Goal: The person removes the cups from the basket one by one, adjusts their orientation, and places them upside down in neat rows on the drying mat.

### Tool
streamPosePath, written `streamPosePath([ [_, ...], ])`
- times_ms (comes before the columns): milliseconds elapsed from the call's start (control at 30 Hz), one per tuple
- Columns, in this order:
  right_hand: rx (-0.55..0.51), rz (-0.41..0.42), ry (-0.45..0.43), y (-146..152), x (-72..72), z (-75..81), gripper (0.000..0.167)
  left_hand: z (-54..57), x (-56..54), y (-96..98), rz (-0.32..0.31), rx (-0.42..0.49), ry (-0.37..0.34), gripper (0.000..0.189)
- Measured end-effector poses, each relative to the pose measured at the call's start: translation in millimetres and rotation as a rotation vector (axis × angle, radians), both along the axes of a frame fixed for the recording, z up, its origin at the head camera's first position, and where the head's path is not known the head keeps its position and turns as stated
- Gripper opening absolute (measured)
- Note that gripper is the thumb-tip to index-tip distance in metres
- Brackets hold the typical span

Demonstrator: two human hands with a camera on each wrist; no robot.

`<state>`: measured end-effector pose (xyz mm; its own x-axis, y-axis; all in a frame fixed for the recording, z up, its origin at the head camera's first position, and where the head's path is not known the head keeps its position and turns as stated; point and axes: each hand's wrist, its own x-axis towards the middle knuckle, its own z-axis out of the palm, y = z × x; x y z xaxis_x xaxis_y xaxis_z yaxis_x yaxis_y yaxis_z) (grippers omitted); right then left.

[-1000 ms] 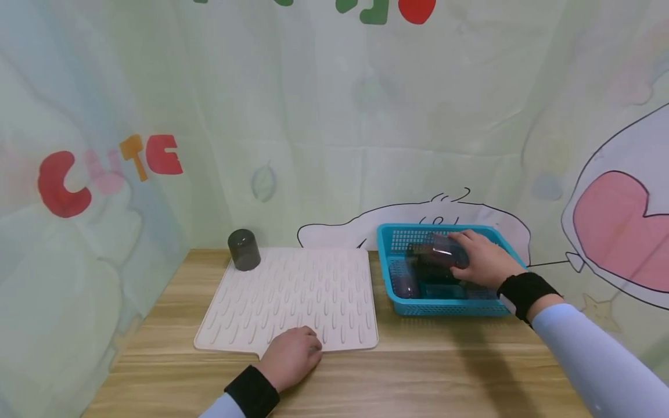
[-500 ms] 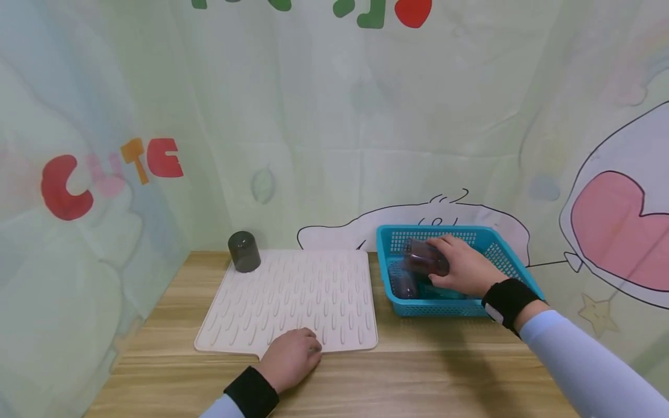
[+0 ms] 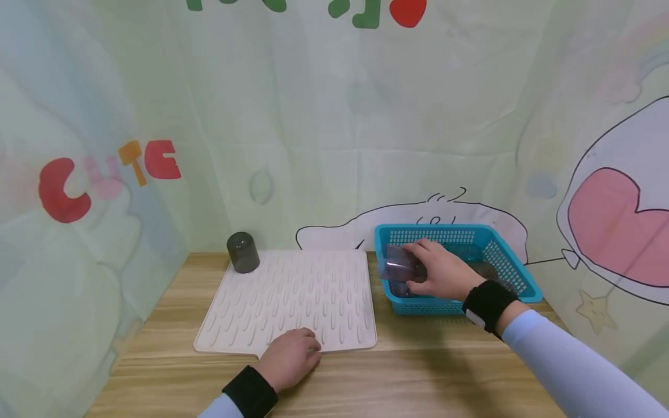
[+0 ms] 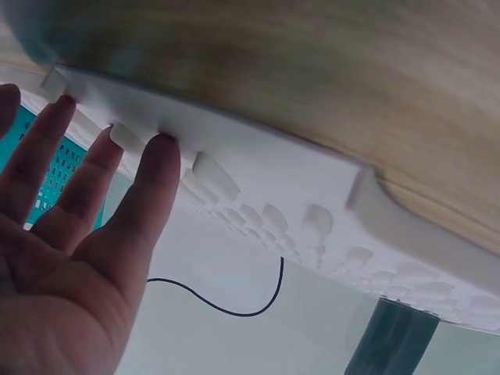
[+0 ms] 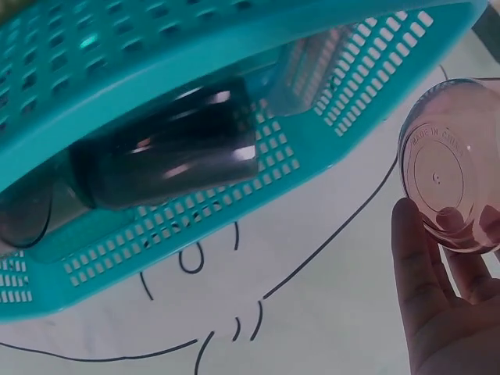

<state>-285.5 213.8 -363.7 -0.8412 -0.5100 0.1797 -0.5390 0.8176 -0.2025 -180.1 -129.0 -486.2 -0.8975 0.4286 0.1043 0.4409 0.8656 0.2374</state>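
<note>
A printed curtain [image 3: 313, 116] hangs behind and at both sides, its pale green cloth bearing red and orange letters on the left and a large balloon with a pink heart on the right. In front of it spreads the wood-grain worktop [image 3: 376, 383]. On the left part of the worktop lies a whitish mat [image 3: 303, 299] with rows of raised oval ribs and a small tab at its near edge. Just right of the mat stands a blue basket [image 3: 431, 307] with perforated walls, its far side close to the curtain.

The person's light blue sleeves [image 3: 569, 357] end short of black wristbands [image 3: 490, 306]. The right hand [image 3: 444, 268] is above the left part of the basket, grasping a purplish see-through cup [image 3: 397, 265] between thumb and fingers. This cup is tipped on its side above the basket's left rim; the right wrist view shows its round base, with raised lettering. The left hand [image 3: 290, 360] is released and grasps nothing, its fingers loosely extended and fingertips touching the near edge of the mat.

A smoky grey cup [image 3: 243, 253] stands on the far left corner of the mat. Inside the basket, a dark cup [image 5: 176, 148] lies on its side, with further see-through cups [image 5: 311, 70] near it; their number is hard to tell.
</note>
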Motion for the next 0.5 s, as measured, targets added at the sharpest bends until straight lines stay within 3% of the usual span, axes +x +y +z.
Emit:
streamPosePath([
  [267,-0.022,0.050,-0.029,-20,6.6,-3.3,0.072,0.2,-0.4,0.0,0.011,-0.003,-0.043,0.016],
  [500,0.010,0.090,0.028,-33,9.5,-10.7,0.069,2.3,1.0,0.9,0.033,-0.019,-0.046,0.017],
])
